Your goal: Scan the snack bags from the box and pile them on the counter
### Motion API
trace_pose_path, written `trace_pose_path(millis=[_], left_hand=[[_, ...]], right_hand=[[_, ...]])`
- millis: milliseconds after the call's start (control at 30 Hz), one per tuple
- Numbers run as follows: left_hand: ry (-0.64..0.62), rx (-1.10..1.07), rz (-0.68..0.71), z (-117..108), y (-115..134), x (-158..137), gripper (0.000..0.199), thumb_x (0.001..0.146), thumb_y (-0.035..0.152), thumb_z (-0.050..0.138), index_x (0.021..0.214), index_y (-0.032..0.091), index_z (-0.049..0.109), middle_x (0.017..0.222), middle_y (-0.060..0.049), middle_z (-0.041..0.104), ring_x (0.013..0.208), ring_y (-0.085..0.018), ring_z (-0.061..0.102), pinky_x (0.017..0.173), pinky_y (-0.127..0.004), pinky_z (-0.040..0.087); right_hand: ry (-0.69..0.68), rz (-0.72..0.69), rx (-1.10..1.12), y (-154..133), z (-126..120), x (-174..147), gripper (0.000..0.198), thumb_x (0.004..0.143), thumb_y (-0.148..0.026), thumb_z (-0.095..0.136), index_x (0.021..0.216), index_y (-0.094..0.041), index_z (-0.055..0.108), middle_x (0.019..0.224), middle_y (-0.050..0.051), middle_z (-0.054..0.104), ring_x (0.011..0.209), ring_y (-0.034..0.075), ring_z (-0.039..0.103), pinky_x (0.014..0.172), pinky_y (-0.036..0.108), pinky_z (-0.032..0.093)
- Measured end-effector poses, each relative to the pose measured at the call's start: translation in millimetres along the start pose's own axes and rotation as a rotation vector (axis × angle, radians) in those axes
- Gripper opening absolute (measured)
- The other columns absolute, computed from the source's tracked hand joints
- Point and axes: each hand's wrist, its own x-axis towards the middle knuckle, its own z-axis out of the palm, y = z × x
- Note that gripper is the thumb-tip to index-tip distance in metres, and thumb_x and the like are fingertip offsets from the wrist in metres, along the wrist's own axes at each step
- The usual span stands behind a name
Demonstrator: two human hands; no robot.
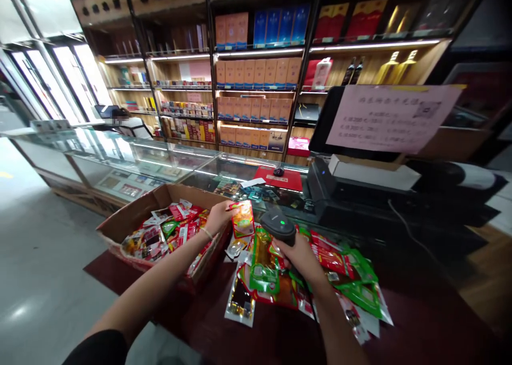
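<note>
Black plastic scanner (pixel 278 224) has its handle mostly hidden by the right hand (pixel 303 256) wrapped round it. The left hand (pixel 218 217) pinches a shiny red-and-yellow packet (pixel 243 221), too blurry to read, beside the brown cardboard box (pixel 192 195).

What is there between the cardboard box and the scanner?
In the head view, the left hand holds a red-and-yellow packet between the cardboard box and the scanner; other packets lie on the table there.

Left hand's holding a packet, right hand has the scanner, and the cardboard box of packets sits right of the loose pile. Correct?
No: the head view shows the cardboard box left of the loose pile. The left hand holds a packet, the right hand the scanner.
</note>
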Motion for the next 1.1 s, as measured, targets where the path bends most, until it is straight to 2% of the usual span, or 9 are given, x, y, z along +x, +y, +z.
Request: trace_pose_path(millis=[133,333,400,500,600,767,867,967,1100], left_hand=[[-0.041,-0.109,-0.023,5.9,-7.3,-1.4,0.028,0.079,0.038,0.061,0.097,0.018,0.068,0.082,-0.004,0.072,0.074,-0.019,0.065,0.068,-0.027,0.049],[-0.156,0.005,0.049,13.0,-7.7,-8.5,0.033,0.080,0.040,0.062,0.106,0.020,0.062,0.077,0.000,0.069,0.072,-0.017,0.066,0.069,-0.026,0.050],[-0.256,-0.004,0.074,17.0,-9.5,-9.8,0.030,0.082,0.039,0.060,0.106,0.021,0.062,0.084,-0.001,0.072,0.077,-0.017,0.067,0.072,-0.027,0.051],[-0.373,-0.072,0.138,22.0,-14.4,-9.3,0.030,0.086,0.036,0.054,0.112,0.021,0.061,0.105,-0.005,0.072,0.096,-0.019,0.068,0.086,-0.030,0.051],[-0.383,-0.141,0.155,23.7,-17.2,-8.5,0.034,0.088,0.035,0.051,0.118,0.021,0.059,0.113,-0.006,0.070,0.104,-0.020,0.066,0.094,-0.033,0.050],[-0.329,-0.130,0.157,19.8,-10.1,-8.9,0.029,0.088,0.033,0.052,0.111,0.020,0.064,0.104,-0.004,0.073,0.098,-0.019,0.068,0.090,-0.030,0.051],[-0.205,-0.136,0.120,9.7,-4.5,-6.9,0.026,0.089,0.030,0.051,0.109,0.019,0.065,0.101,-0.005,0.073,0.093,-0.018,0.069,0.086,-0.028,0.053],[-0.087,-0.052,0.091,-12.4,-6.9,-5.1,0.025,0.089,0.026,0.049,0.108,0.019,0.066,0.101,-0.004,0.073,0.093,-0.018,0.068,0.085,-0.028,0.052],[-0.099,0.098,0.114,-58.8,-32.5,-9.4,0.026,0.088,0.026,0.051,0.109,0.021,0.066,0.105,-0.004,0.072,0.095,-0.018,0.067,0.086,-0.028,0.052]], right_hand=[[-0.023,0.044,0.068,9.1,-9.1,4.3,0.024,0.077,-0.042,0.066,0.085,-0.023,0.055,0.046,-0.006,0.052,0.032,0.013,0.048,0.032,0.023,0.037],[-0.016,0.057,0.115,20.1,-19.4,13.1,0.029,0.076,-0.046,0.068,0.081,-0.023,0.051,0.045,-0.006,0.051,0.033,0.012,0.047,0.033,0.022,0.036],[-0.024,0.067,0.124,21.3,-22.2,14.9,0.030,0.076,-0.047,0.068,0.080,-0.023,0.050,0.046,-0.006,0.053,0.034,0.012,0.048,0.034,0.022,0.037],[-0.032,0.079,0.133,22.3,-23.8,17.1,0.031,0.076,-0.048,0.068,0.078,-0.023,0.050,0.046,-0.006,0.052,0.034,0.012,0.048,0.035,0.023,0.037],[-0.026,0.077,0.135,24.1,-22.7,18.3,0.033,0.075,-0.049,0.069,0.072,-0.022,0.050,0.043,-0.005,0.049,0.033,0.012,0.047,0.034,0.023,0.036],[-0.055,0.078,0.122,26.1,-15.8,16.2,0.038,0.077,-0.051,0.066,0.062,-0.020,0.049,0.045,-0.004,0.050,0.034,0.011,0.047,0.035,0.023,0.038],[-0.063,0.084,0.164,21.2,-4.2,15.1,0.038,0.076,-0.052,0.067,0.064,-0.020,0.050,0.047,-0.004,0.051,0.034,0.011,0.048,0.035,0.023,0.037],[-0.091,0.076,0.215,8.8,15.8,15.5,0.038,0.075,-0.052,0.067,0.068,-0.019,0.050,0.049,-0.004,0.052,0.034,0.010,0.048,0.036,0.023,0.038],[-0.140,0.040,0.182,-12.0,53.7,19.9,0.036,0.075,-0.051,0.067,0.067,-0.020,0.050,0.046,-0.003,0.052,0.034,0.011,0.048,0.035,0.023,0.039]])
